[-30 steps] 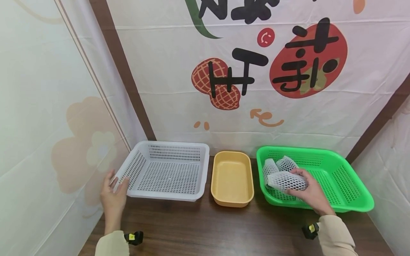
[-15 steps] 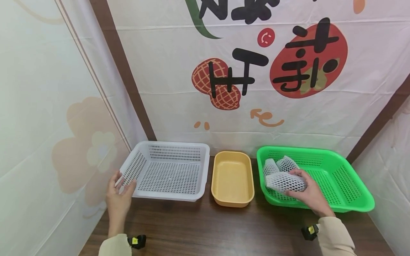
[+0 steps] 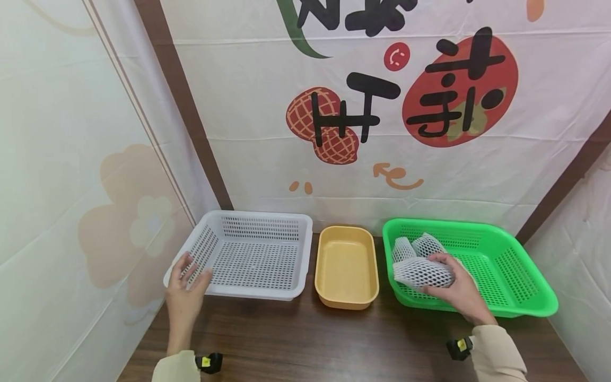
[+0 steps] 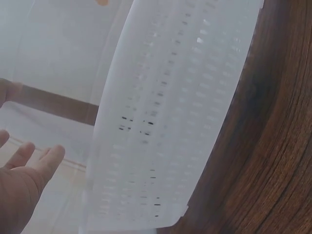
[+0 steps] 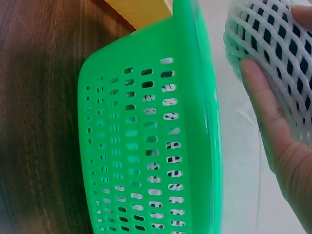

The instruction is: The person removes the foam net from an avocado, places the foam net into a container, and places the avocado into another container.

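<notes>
Netted item [image 3: 421, 271], right of yellow tray [image 3: 346, 265]: we note right hand [image 3: 460, 294] grips its farther end, presumably for steadiness; left hand [image 3: 185, 300], left of yellow tray, loosely spread.

Large black characters [image 3: 373, 85], Chinese by their look, are printed on the white cloth [image 3: 248, 101], and I cannot read any for certain. One crosses the peanut drawing [image 3: 334, 146] and runs past its right side; a group fills the red oval [image 3: 461, 82] to the drawing's right; others, cut off at the top edge, show above the drawing. Above it to the right, a red disc [image 3: 396, 56] bears a small white smile-like sign. Well below the drawing, to either side, two black wrist cameras [image 3: 216, 363] each carry a yellow label [image 3: 206, 362], its marks too small to read.
</notes>
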`<state>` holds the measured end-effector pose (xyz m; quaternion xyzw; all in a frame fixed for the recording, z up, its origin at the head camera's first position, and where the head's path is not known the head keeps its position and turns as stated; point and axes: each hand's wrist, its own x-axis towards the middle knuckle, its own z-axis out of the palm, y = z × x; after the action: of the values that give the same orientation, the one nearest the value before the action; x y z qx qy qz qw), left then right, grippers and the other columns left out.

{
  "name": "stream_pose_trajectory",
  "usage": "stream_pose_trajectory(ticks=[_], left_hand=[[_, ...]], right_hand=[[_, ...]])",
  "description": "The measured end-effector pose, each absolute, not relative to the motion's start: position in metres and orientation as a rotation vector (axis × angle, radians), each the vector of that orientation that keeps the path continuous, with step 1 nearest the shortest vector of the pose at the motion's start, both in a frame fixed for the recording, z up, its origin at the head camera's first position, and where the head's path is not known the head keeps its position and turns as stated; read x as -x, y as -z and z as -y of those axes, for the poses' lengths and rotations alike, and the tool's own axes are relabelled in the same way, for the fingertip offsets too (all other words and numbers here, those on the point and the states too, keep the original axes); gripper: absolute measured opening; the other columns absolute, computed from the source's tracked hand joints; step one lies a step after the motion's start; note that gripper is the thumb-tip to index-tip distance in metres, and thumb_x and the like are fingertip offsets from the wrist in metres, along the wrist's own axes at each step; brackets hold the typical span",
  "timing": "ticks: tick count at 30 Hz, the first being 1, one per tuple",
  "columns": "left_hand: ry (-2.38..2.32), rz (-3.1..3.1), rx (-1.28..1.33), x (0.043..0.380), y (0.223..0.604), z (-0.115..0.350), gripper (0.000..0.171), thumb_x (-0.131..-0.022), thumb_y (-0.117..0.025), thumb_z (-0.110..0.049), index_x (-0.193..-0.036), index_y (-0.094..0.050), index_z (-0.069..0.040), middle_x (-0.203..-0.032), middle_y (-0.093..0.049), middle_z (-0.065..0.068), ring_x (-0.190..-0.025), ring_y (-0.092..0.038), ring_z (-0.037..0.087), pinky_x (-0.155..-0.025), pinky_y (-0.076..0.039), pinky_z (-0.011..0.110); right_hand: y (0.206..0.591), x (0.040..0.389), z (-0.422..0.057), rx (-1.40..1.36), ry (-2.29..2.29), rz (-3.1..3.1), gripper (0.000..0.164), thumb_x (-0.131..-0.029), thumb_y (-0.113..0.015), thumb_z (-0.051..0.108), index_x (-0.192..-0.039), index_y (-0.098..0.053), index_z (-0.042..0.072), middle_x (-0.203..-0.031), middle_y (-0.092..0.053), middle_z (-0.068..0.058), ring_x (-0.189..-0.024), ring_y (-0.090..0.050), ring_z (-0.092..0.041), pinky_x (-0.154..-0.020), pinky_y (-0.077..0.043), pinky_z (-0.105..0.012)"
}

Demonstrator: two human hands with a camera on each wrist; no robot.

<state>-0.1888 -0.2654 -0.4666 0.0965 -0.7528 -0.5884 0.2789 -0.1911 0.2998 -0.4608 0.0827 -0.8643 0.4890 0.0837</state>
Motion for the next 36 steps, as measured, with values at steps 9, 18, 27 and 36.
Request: stream_pose_trajectory(ticks=[9, 18, 27, 36], left_hand=[[1.562, 2.036, -0.200, 0.180, 0.450, 0.252, 0.068, -0.086, -0.071, -0.001, -0.146, -0.038, -0.003, -0.139, -0.041, 0.025, -0.125, -0.046, 0.039, -0.088, -0.048, 0.013], [1.578, 2.028, -0.191, 0.177, 0.446, 0.247, 0.067, -0.085, -0.070, 0.003, -0.145, -0.038, 0.001, -0.137, -0.044, 0.020, -0.124, -0.045, 0.043, -0.089, -0.047, 0.013], [1.613, 2.029, -0.206, 0.185, 0.465, 0.252, 0.060, -0.085, -0.072, 0.002, -0.139, -0.046, 0.000, -0.140, -0.046, 0.012, -0.126, -0.046, 0.034, -0.087, -0.047, 0.011], [1.601, 2.007, -0.079, 0.176, 0.453, 0.236, 0.050, -0.084, -0.071, 0.006, -0.129, -0.051, 0.009, -0.128, -0.050, 0.017, -0.114, -0.053, 0.031, -0.086, -0.049, 0.012]], right_hand=[[0.469, 0.193, -0.302, -0.240, -1.488, 2.568, 0.066, -0.075, -0.085, 0.012, -0.130, -0.049, 0.011, -0.128, -0.044, -0.008, -0.099, -0.049, -0.025, -0.070, -0.053, -0.028], [0.470, 0.192, -0.300, -0.240, -1.545, 2.556, 0.067, -0.076, -0.084, 0.009, -0.131, -0.046, 0.009, -0.127, -0.043, -0.014, -0.098, -0.049, -0.027, -0.070, -0.053, -0.028], [0.473, 0.188, -0.297, -0.246, -1.553, 2.569, 0.067, -0.077, -0.083, 0.012, -0.133, -0.046, 0.009, -0.128, -0.046, -0.014, -0.100, -0.049, -0.024, -0.072, -0.051, -0.028], [0.476, 0.188, -0.296, -0.268, -1.542, 2.539, 0.065, -0.076, -0.083, 0.010, -0.130, -0.047, 0.009, -0.126, -0.047, -0.012, -0.100, -0.052, -0.021, -0.073, -0.052, -0.027]])
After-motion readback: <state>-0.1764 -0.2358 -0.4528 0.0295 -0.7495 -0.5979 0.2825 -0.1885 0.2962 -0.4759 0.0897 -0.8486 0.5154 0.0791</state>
